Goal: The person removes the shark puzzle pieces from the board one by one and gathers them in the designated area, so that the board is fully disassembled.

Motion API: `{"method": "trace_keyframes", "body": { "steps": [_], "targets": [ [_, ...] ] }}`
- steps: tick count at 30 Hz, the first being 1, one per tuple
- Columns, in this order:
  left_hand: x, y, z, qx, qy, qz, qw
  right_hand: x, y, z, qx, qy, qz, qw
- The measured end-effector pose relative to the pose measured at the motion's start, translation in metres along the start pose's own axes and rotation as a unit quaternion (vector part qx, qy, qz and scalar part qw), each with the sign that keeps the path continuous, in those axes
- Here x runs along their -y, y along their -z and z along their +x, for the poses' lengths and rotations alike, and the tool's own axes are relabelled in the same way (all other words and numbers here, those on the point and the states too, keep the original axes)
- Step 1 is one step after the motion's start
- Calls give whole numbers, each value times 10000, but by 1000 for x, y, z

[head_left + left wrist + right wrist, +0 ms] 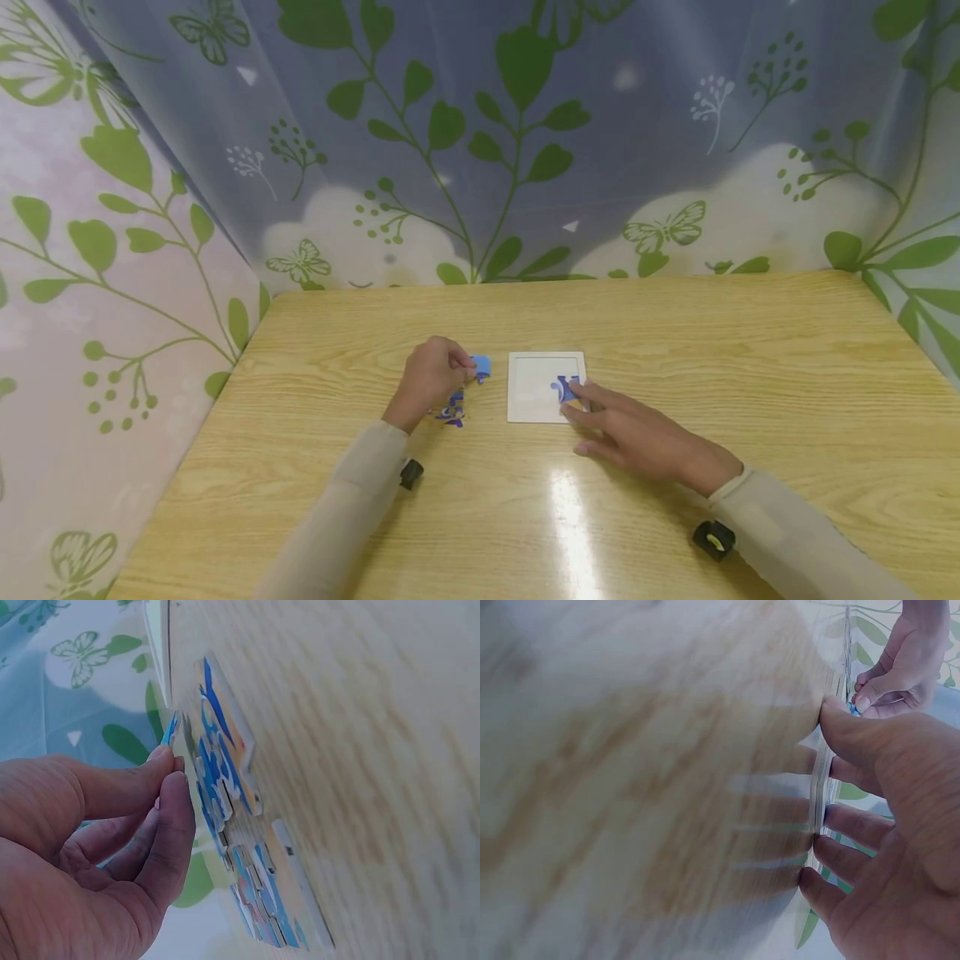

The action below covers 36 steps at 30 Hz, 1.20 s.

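My left hand (437,372) pinches a light-blue jigsaw piece (482,367) between thumb and fingertips, above the table. In the left wrist view the piece (171,729) shows edge-on. Loose blue and tan puzzle pieces (454,410) lie under and beside that hand, partly hidden by it in the head view. A white square puzzle tray (517,408) lies to the right, with a blue, white and orange puzzle piece (567,392) at its right side. My right hand (637,429) has its fingers spread, fingertips at the tray's right edge and over that piece.
The light wood table (360,325) reaches back to a patterned curtain (570,167) with green leaves and butterflies. Another leafy cloth (135,250) hangs along the left side. A black band device (714,540) is on the right wrist.
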<state>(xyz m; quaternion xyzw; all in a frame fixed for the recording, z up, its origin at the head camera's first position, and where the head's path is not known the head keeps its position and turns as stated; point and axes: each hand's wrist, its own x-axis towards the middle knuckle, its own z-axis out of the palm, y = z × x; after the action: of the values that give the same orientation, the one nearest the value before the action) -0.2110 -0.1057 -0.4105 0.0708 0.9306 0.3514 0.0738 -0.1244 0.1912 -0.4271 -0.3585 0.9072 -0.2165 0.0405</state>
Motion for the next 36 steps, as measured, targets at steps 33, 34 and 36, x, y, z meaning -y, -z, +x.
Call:
{"method": "trace_keyframes", "body": {
  "steps": [33,34,36],
  "targets": [
    [-27,-24,7,64,-881,516,9947,-1,0,-1,45,-19,-4,10000],
    [-30,-26,7,91,-888,495,9948,-1,0,-1,47,-22,6,10000],
    [-35,-31,6,142,-947,429,9945,-1,0,-1,62,-37,16,10000]
  ]
}}
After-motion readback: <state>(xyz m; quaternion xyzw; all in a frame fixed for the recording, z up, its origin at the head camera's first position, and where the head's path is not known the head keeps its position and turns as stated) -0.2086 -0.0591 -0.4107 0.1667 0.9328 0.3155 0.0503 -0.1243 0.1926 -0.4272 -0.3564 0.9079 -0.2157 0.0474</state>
